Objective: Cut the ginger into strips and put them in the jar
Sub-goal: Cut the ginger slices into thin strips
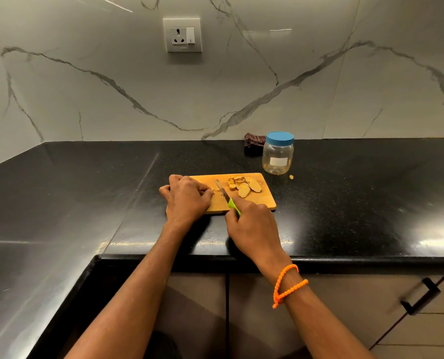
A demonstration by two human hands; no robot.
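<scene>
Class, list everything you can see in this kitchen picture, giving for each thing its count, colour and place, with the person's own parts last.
cutting board: one, wooden, on the black counter.
ginger slices: a small pile, tan, on the board's far right part.
ginger piece: one, tan, under the left fingertips, mostly hidden.
knife: one, green handle, blade on the board.
jar: one, clear with blue lid on, behind the board.
ginger scrap: one, tan, on the counter by the jar.
cloth: one, dark checked, against the wall.
socket: one, white, on the marble wall.
cabinet handle: one, black, lower right.
bracelet: one, orange, right wrist.
left hand: steadies the ginger piece.
right hand: grips the knife.
</scene>
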